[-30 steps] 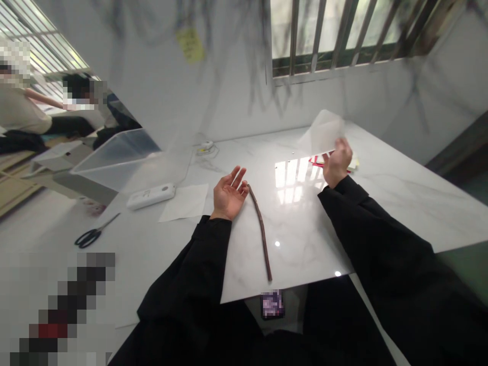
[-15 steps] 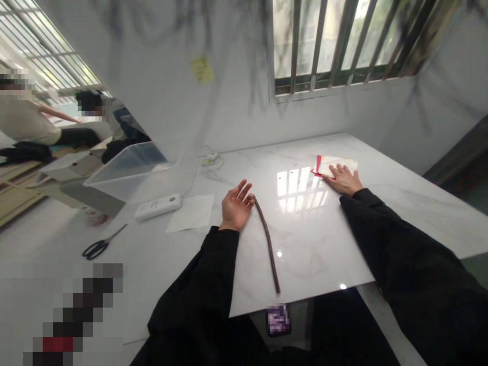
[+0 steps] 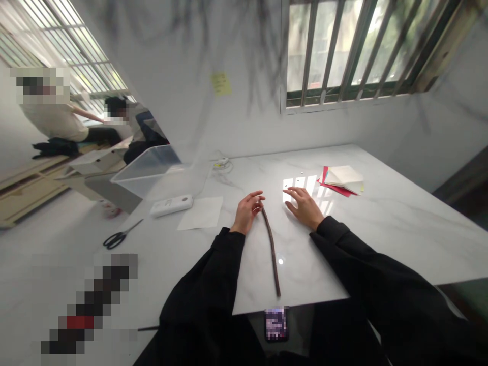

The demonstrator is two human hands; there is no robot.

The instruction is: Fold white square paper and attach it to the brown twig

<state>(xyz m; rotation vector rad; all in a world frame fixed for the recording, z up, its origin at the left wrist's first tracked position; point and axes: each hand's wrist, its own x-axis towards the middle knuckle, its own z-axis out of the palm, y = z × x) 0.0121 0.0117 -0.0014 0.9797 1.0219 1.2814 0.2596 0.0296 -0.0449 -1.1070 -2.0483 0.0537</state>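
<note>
A thin, slightly bent brown stick (image 3: 272, 249) lies on the white marbled table (image 3: 305, 274), its near end close to the front edge. Beside its far end is my left hand (image 3: 248, 211), fingers loosely curved and apart. Those fingers partly cover the stick's tip; whether they touch it is unclear. To the right of the stick, my right hand (image 3: 305, 207) is over the tabletop, palm down, empty, thumb and fingers spread. Beyond it, a small stack of coloured paper (image 3: 345, 178), white on top with red below, rests on the table.
Left of my hands are a white sheet (image 3: 201, 212), a white oblong device (image 3: 171, 205), black scissors (image 3: 116, 239) and a clear plastic bin (image 3: 152, 170). A coiled cable (image 3: 223, 163) lies by the wall. A phone (image 3: 276, 324) is below the table edge. Two people sit far left.
My right hand has come off the paper stack and moved left, toward the stick. The fingers of my left hand have curled in at the stick's far end. The view has shifted slightly.
</note>
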